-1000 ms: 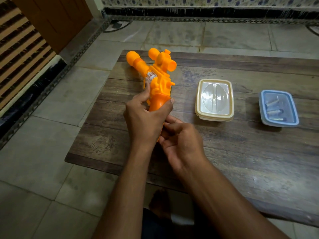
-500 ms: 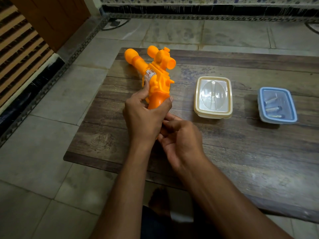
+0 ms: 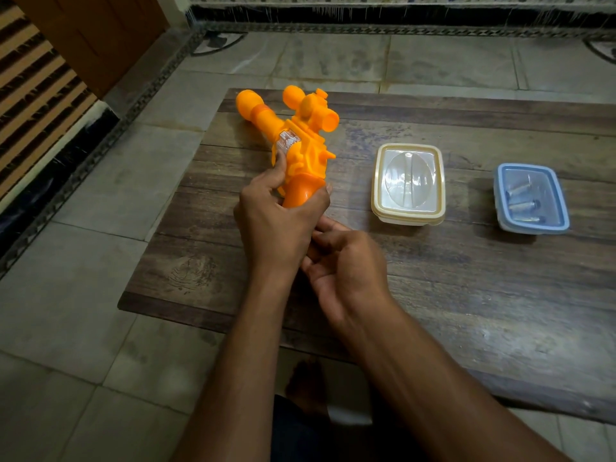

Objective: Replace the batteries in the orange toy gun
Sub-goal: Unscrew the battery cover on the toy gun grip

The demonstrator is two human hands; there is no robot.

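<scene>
Left hand (image 3: pixel 280 225) grips the gun (image 3: pixel 301 151) by the handle; right hand (image 3: pixel 343 265) curls beneath, hold unclear. Probably light, stiff plastic.

A single wide-angle camera on the person's head looks forward and steeply down. It sits close: both forearms run in from the bottom edge. The left hand (image 3: pixel 276 225), wrapped round the orange toy gun (image 3: pixel 306 155), meets the right hand (image 3: pixel 346 271) near centre. Beyond the hands stretches the wooden table (image 3: pixel 466 295); tiled floor (image 3: pixel 83 311) lies left of the left hand.
</scene>
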